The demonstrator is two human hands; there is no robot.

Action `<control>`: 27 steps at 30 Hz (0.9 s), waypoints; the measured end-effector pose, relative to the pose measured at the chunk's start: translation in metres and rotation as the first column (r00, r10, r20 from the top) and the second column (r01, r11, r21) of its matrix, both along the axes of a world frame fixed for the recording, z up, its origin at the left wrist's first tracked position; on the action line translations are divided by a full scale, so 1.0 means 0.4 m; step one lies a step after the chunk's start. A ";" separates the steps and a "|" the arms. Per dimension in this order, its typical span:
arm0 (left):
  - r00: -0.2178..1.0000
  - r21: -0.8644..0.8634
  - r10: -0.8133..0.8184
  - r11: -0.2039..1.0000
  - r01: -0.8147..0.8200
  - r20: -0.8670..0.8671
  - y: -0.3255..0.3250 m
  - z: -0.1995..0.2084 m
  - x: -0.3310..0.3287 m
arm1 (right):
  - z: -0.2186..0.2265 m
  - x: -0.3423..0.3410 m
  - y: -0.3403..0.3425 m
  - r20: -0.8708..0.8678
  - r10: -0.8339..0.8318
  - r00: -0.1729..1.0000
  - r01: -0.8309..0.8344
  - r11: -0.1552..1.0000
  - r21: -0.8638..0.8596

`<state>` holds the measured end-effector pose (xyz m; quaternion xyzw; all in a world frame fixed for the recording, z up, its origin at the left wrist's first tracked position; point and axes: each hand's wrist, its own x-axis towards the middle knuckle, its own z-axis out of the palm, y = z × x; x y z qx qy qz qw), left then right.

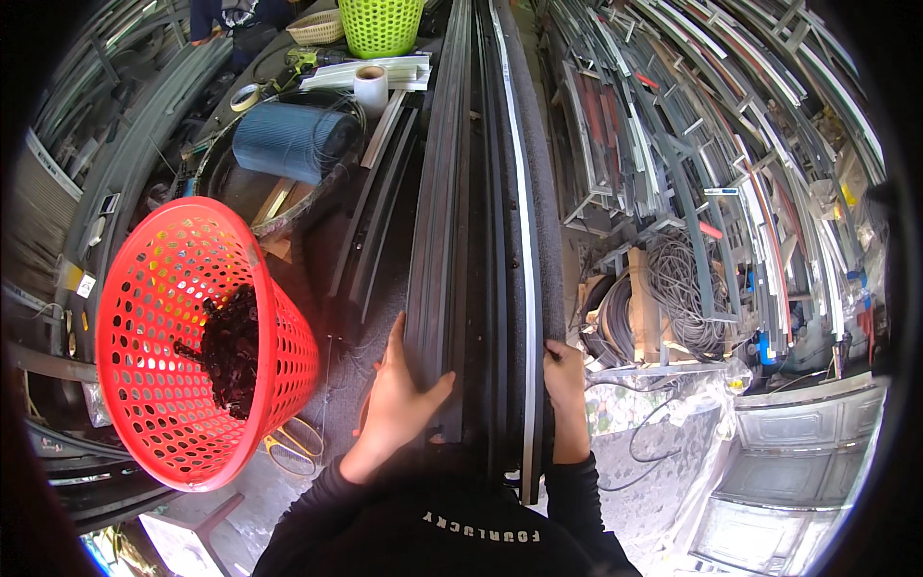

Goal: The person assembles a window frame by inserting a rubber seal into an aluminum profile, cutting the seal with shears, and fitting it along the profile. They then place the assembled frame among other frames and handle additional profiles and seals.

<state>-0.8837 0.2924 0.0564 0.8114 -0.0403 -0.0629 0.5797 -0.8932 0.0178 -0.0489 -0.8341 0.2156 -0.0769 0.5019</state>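
Long dark metal profiles lie side by side on a bench, running away from me. My left hand touches their near left end, index finger stretched along the outer side and thumb spread over the top. The rest of its fingers are partly hidden. On the right lies a dark profile with a white strip, its near end reaching my body. Beside it my right hand is closed at the bench's right edge, the thumb bent inward. What sits within those fingers is hidden.
A red perforated basket holding black pieces stands left, yellow-handled scissors beside it. Farther back are a blue mesh roll, a tape roll and a green basket. Profile racks and coiled cable stand right.
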 end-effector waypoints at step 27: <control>0.995 0.064 -0.001 0.998 -0.005 0.103 0.002 -0.027 0.006 | 0.089 -0.004 0.105 0.065 -0.031 0.997 0.059 0.872 -0.486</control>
